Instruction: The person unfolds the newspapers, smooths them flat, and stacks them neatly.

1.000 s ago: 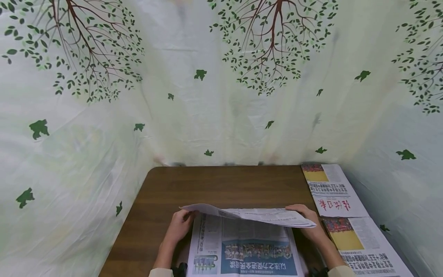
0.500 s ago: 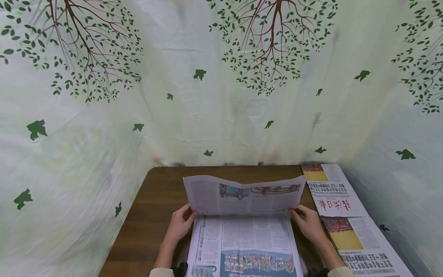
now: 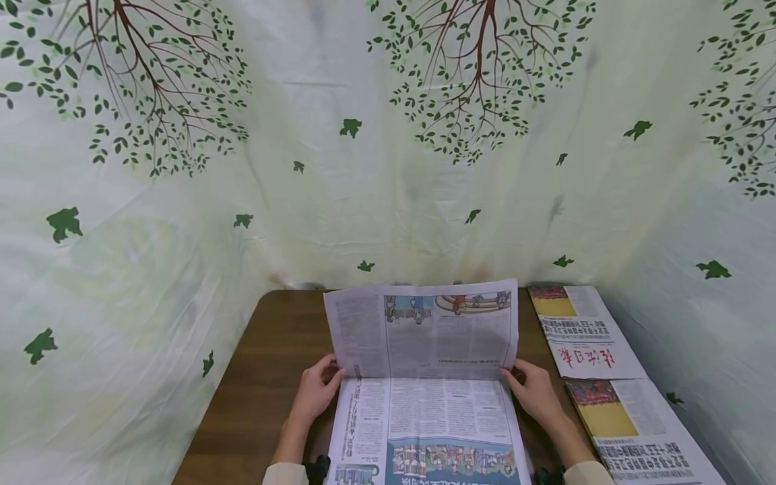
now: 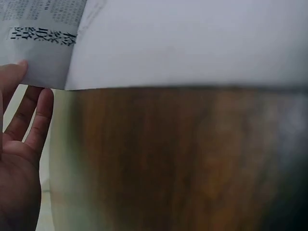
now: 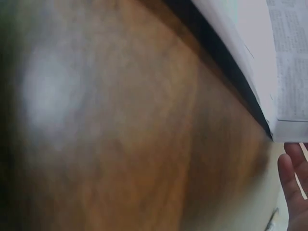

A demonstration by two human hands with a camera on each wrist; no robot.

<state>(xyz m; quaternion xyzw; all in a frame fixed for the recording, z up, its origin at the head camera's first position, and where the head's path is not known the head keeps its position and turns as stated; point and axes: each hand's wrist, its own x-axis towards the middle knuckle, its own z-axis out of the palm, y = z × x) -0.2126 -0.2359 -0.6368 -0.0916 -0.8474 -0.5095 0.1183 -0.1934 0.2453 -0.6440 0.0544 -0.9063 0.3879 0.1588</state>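
A printed newspaper (image 3: 448, 411) lies before me, its lower half flat towards me and its far half tilted up from a crosswise fold. At the left end of that fold my left hand (image 3: 314, 391) pinches the edge. The left wrist view shows the thumb (image 4: 13, 77) on the printed face and other fingers behind the sheet. Opposite, my right hand (image 3: 536, 394) pinches the right edge, thumb in front. Its fingers (image 5: 288, 175) show behind the paper in the right wrist view, where the thumb is out of frame.
Two folded newspapers lie along the table's right side, one farther away (image 3: 585, 350) and one nearer (image 3: 642, 431). The brown wooden table (image 3: 267, 357) ends at a pale curtain (image 3: 412, 229) printed with trees and leaves.
The newspaper's far half, earlier folded low towards me, has swung up and away, showing its printed face with pictures. Both hands have stayed near the fold's ends, the right shifting slightly inward.
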